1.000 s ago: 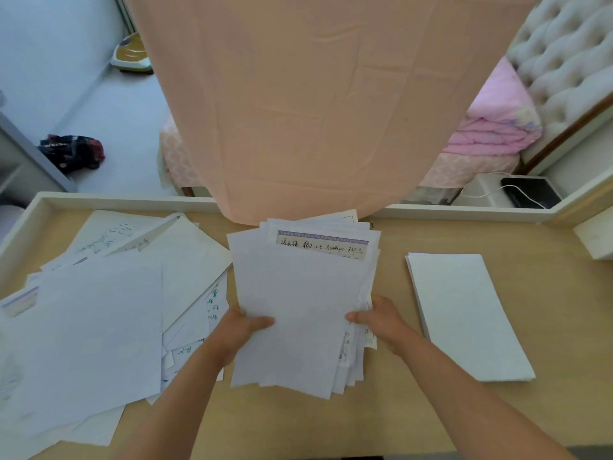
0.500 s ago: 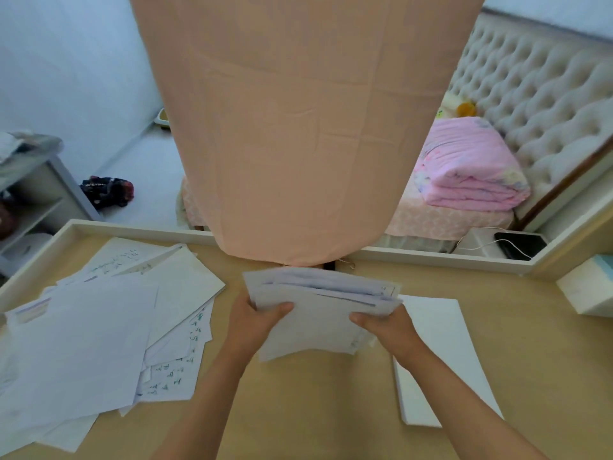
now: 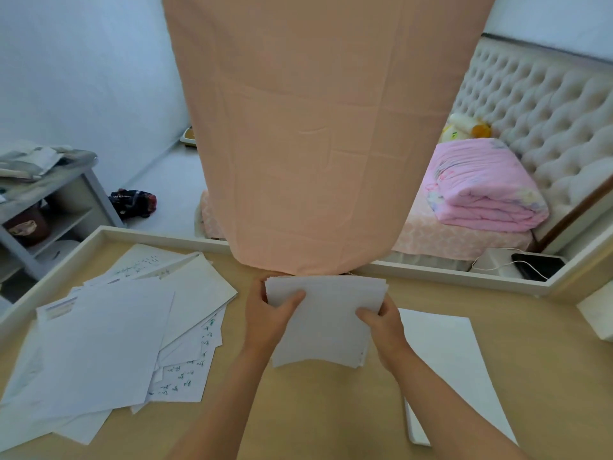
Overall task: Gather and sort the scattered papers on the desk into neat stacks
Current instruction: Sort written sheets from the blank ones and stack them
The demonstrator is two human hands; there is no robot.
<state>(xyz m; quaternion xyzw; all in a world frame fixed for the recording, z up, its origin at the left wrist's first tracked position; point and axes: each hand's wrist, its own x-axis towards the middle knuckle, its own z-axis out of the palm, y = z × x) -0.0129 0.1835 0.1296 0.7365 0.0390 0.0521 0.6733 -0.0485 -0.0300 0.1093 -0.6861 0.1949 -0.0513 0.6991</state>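
**PAPER BUNDLE GRIPPED AT BOTH SIDE EDGES OVER DESK**

Grip: left hand [image 3: 268, 322] closed on the left edge of the paper bundle [image 3: 326, 313], thumb across the top sheet, fingers behind. Right hand [image 3: 384, 330] closed on the right edge in the same way. Top edges of the bundle roughly squared; lower edge bowed between the wrists, a few corners uneven at lower right. Contact between lower edge and desk [image 3: 315, 410]: cannot tell.

Right of the grip, just beside the right forearm: neat white stack [image 3: 451, 366], flat on the light wood surface.

Left of the grip, near the left hand: scattered papers [image 3: 109, 336], overlapping at many angles, several with handwriting.

Directly beyond the grip: peach cloth [image 3: 315, 144], hanging down to the bundle's top edge. Raised white rim [image 3: 159, 235] along the far and left sides of the desk.

Farther right: folded pink quilt [image 3: 481, 184] on a bed, tufted headboard [image 3: 547, 121], black phone [image 3: 537, 265] with a white cable.

Farther left: grey shelf unit [image 3: 59, 200], dark bag [image 3: 134, 202] on the floor.
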